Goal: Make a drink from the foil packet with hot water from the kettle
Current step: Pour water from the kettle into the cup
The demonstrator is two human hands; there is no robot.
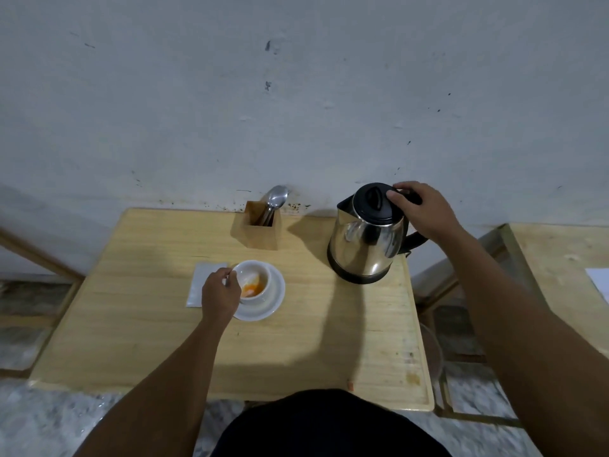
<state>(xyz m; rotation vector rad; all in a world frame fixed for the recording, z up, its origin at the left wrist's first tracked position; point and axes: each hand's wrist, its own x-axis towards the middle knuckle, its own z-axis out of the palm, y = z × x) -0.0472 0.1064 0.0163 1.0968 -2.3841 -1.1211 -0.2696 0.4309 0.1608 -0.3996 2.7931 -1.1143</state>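
A white cup (255,280) stands on a white saucer (273,300) near the middle of the wooden table (148,341). Orange and white powder lies inside the cup. My left hand (220,293) is closed on the cup's left side, by its handle. A silver foil packet (200,285) lies flat just left of the saucer, partly under that hand. A steel kettle (369,240) with a black lid stands at the back right. My right hand (420,209) grips its black handle, thumb on the lid's edge.
A wooden holder (258,230) with metal spoons (276,197) stands at the back by the wall, between cup and kettle. A second wooden table (560,268) with a white paper sits to the right. Stone floor shows around the table.
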